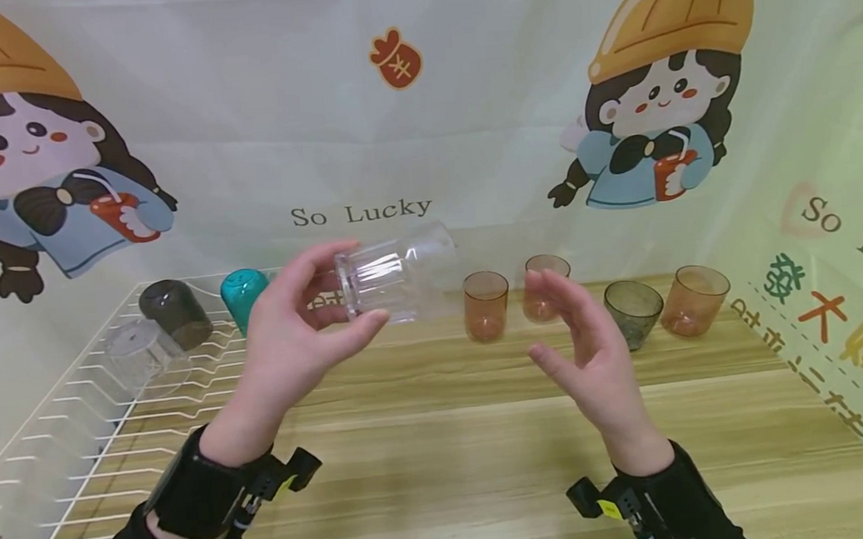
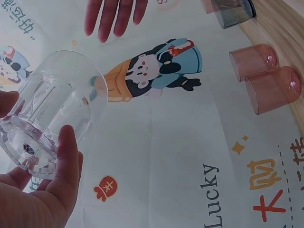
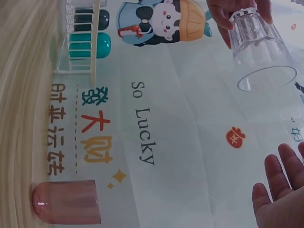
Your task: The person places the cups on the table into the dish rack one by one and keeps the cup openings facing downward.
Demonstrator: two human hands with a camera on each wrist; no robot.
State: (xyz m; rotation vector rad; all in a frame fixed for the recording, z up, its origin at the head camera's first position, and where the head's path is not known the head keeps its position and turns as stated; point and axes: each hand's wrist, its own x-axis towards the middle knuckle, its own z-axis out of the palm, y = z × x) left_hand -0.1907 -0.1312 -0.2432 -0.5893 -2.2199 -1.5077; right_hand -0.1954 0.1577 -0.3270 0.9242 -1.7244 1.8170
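Note:
A clear drinking glass (image 1: 402,276) is tipped on its side above the table, its mouth toward the right. My left hand (image 1: 292,321) grips it near its thick base, thumb on one side and fingers on the other; the left wrist view shows the glass (image 2: 61,99) from close by. Across from the rim, my right hand (image 1: 591,350) hovers with fingers extended and apart from the glass. In the right wrist view that hand's fingertips (image 3: 278,175) touch nothing.
On the left a white wire rack (image 1: 106,447) holds a dark cup (image 1: 175,312), a teal cup (image 1: 244,298) and a clear cup (image 1: 144,356). Along the back of the wooden table (image 1: 445,469) stand several tumblers, including an orange one (image 1: 487,306) and a grey one (image 1: 633,314).

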